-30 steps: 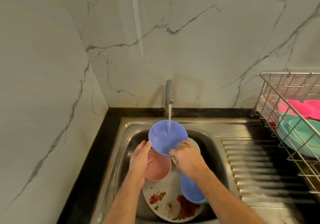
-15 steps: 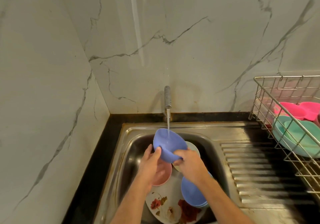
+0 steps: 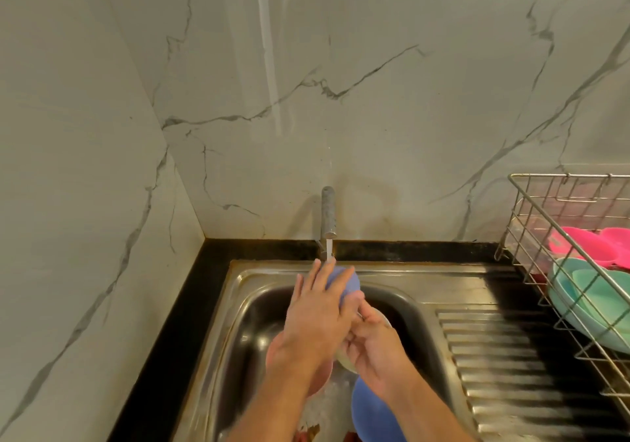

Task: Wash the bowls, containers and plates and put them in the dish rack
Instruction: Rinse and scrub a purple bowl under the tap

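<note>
Left hand [image 3: 315, 315] flat over blue bowl [image 3: 349, 284] under tap [image 3: 328, 212] (water running), right hand [image 3: 375, 346] pinching bowl's rim.

My left hand [image 3: 318, 308] lies spread over the blue bowl [image 3: 349, 284] under the tap [image 3: 328, 213], so only a sliver of the bowl shows past my fingers, and how my right hand [image 3: 375, 346] grips it from beneath is hidden. Nearer me than the tap, the pink bowl [image 3: 320, 385], the second blue bowl [image 3: 375, 414] and the flowered plate [image 3: 313, 429] lie mostly under my forearms, cut by the bottom edge. Right of the tap, the dish rack [image 3: 531, 223] runs off the picture's edge.
</note>
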